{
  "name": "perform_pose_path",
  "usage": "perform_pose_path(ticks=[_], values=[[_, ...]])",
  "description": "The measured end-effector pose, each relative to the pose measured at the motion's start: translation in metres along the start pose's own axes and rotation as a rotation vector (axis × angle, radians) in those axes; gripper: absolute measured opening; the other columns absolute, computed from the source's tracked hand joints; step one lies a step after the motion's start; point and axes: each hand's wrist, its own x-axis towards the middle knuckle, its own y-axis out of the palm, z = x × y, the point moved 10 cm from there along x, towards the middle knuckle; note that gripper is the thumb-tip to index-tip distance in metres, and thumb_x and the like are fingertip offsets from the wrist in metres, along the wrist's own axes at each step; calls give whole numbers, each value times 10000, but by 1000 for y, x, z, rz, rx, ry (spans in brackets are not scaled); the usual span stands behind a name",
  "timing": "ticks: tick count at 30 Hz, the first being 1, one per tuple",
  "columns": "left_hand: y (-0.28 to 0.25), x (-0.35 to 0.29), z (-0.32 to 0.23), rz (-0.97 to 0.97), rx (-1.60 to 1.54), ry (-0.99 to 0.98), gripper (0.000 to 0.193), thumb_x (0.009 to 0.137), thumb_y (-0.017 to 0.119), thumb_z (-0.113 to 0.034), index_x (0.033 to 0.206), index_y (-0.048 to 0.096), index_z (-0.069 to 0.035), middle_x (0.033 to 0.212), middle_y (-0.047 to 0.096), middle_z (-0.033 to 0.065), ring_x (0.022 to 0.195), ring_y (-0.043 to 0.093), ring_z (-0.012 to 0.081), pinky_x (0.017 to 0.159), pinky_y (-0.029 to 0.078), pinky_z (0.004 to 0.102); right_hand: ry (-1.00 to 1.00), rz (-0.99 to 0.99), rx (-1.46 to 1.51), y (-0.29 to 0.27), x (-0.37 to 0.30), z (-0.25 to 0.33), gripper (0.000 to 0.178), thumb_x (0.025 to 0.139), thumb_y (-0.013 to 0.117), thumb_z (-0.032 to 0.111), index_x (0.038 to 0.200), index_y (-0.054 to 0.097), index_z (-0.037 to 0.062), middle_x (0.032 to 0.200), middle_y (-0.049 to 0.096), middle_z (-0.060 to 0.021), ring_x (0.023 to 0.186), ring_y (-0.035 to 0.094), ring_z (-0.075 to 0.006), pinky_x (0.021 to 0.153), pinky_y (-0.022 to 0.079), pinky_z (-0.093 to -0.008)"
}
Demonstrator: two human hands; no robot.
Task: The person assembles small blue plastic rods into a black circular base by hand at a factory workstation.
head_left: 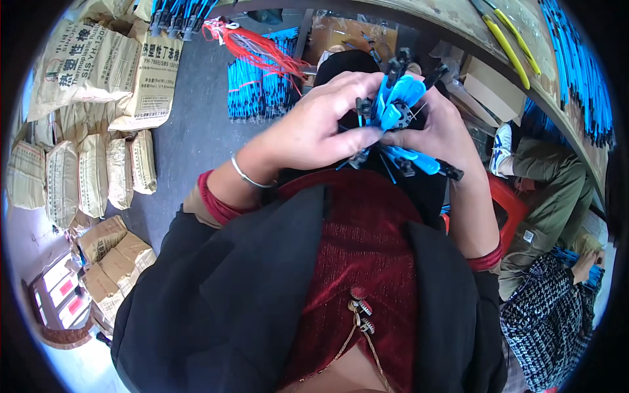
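Note:
Above my lap I hold a cluster of blue strips with black plastic ends (392, 116), fanned out in several directions. I cannot tell what the parts belong to. My left hand (321, 124), with a silver bangle at the wrist, closes on the cluster from the left, thumb pressed against its near side. From the right, my right hand (444, 128) grips the same cluster, its thumb close to the left thumb. Some fingertips are hidden behind the parts.
Bundles of similar blue strips (262, 85) and red cords (252, 47) lie ahead. A bench (458, 26) carries yellow-handled pliers (508, 49) and more blue strips (576, 72). Brown paper sacks (92, 65) stand at left. At right sits another person (550, 190) near a red seat (508, 203).

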Motion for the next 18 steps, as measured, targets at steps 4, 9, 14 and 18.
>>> perform_pose_path(ticks=[4,9,14,18], values=[[1,2,-4,-156,383,41,472,623,782,-194,990,556,-3,886,587,132,815,576,309,726,466,344,66,-131,-68,-2,-2,-5,698,581,785,93,1190,459,-1,1043,577,-158,984,568,-270,865,440,-356],[0,5,-9,-243,510,19,414,582,800,-176,857,537,-12,820,566,123,745,564,296,684,465,344,-36,-348,-239,-15,-9,8,644,588,788,109,1155,495,26,990,595,-118,923,580,-237,835,449,-325],[-10,1,4,-313,475,-118,433,540,824,-195,782,510,-21,778,547,108,715,538,284,668,457,350,239,-424,-443,-28,-23,10,677,580,785,114,1179,478,38,843,570,-119,726,580,-262,663,477,-330],[-10,8,2,-302,489,-24,424,537,825,-198,752,500,-31,741,525,89,699,514,269,662,442,349,197,-299,-257,-19,-18,-2,532,602,761,81,1091,554,47,737,547,-78,617,555,-192,561,462,-287]])
